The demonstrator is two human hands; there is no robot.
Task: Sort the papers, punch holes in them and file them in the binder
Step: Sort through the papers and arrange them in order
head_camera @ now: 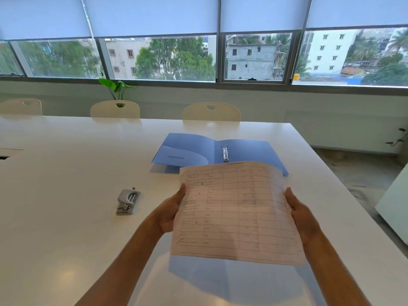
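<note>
Both hands hold a sheaf of papers (236, 213) above the white desk (66, 195). The left hand (171, 214) is closed on the left edge, thumb on the front face; the right hand (303, 219) is closed on the right edge, its fingers hidden behind the sheets. The top sheet carries a printed table with ruled rows and columns; its text is too blurred to read. How many sheets are held cannot be told. The papers are tilted toward the viewer and cast a shadow on the desk beneath them. Beyond them a blue binder (187, 151) lies open and flat, its metal ring mechanism (225, 153) upright along the spine; the papers' top edge overlaps its near side in view. A grey hole punch (128, 202) rests on the desk to the left, well apart from the binder. Three white chairs (211, 111) stand along the far side, below the windows.
</note>
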